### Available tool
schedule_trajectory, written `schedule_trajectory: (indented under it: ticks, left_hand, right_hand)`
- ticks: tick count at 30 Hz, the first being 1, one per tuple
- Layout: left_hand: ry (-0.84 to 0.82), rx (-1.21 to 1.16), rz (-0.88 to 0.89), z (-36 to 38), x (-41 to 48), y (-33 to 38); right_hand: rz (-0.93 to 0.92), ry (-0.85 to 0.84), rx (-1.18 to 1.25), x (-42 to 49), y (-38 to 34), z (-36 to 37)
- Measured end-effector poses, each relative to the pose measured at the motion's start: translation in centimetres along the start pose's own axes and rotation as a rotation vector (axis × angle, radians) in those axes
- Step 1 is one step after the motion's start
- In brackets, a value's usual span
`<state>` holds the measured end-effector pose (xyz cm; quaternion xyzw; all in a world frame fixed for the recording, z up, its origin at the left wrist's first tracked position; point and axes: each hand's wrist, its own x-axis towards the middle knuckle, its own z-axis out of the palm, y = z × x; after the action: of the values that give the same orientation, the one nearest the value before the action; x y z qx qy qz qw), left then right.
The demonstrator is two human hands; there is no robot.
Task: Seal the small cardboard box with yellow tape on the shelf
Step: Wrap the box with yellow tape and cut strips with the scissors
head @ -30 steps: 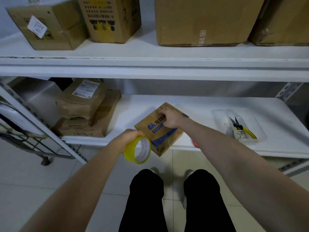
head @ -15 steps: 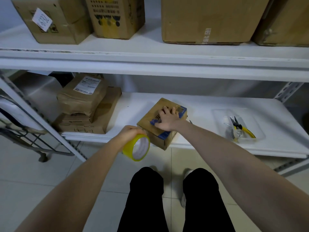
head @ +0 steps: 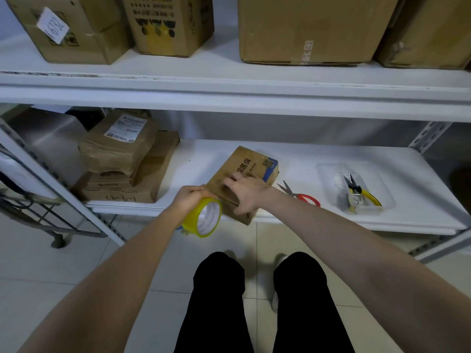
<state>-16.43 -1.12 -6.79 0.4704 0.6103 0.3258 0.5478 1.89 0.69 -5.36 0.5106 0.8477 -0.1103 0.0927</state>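
A small cardboard box [head: 246,164] with blue print lies at the front edge of the lower white shelf [head: 318,154], one corner jutting past the edge. My right hand [head: 246,193] lies on the box's near top, fingers spread flat and thumb down over its front side. Just left of the box, my left hand [head: 190,200] grips a roll of yellow tape [head: 204,217], held beyond the shelf edge close to the box's near left corner. No strip of tape can be made out on the box.
Red-handled scissors [head: 302,197] lie right of the box. A clear tray [head: 356,187] holds yellow-handled pliers. Stacked brown parcels [head: 119,159] sit at the shelf's left. Large cartons [head: 313,29] fill the upper shelf. A wire cart [head: 30,207] stands at the left on the tiled floor.
My right hand slid along the box top toward me to its near end. The box shifted slightly on the shelf. The red scissors, hidden by my arm before, now show.
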Motion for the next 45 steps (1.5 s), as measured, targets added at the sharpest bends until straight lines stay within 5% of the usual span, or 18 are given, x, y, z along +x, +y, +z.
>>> schedule_trajectory:
  ticks: [7, 10, 13, 19, 24, 29, 35, 41, 45]
  left_hand:
    - [0.044, 0.067, 0.0, -0.2, -1.1, 0.0]
    - [0.061, 0.062, 0.011, 0.5, -1.5, 0.5]
    - [0.084, 0.047, 0.03, 1.1, -2.1, 0.7]
    - [0.178, 0.063, 0.038, 1.1, -1.8, -0.2]
    - [0.181, 0.096, 0.036, 1.9, -2.3, 0.4]
    - [-0.039, -0.008, -0.156, 2.0, -2.4, 0.6]
    - [-0.106, 0.04, -0.15, 1.6, -2.6, 0.7]
    - [-0.169, 0.101, -0.438, 1.1, -2.4, 0.6]
    - [-0.172, 0.052, -0.371, 1.1, -1.7, 1.1]
  right_hand:
    - [-0.023, -0.035, 0.113, -0.7, 2.2, -0.7]
    - [0.001, 0.207, 0.428, -0.6, 0.1, -1.0]
    - [0.017, 0.184, 0.795, -0.6, -2.1, -1.1]
    - [0.119, 0.276, 1.079, 0.0, -2.6, 0.6]
    - [0.128, 0.306, 0.932, -0.2, -3.1, 0.4]
    - [0.188, 0.39, 0.615, -0.3, -2.6, -0.1]
    - [0.15, 0.421, 0.609, 0.0, -2.8, 0.1]
    - [0.184, 0.441, 0.609, 1.1, -2.8, -0.2]
    - [0.202, 0.437, 0.602, 1.8, -2.3, -0.4]
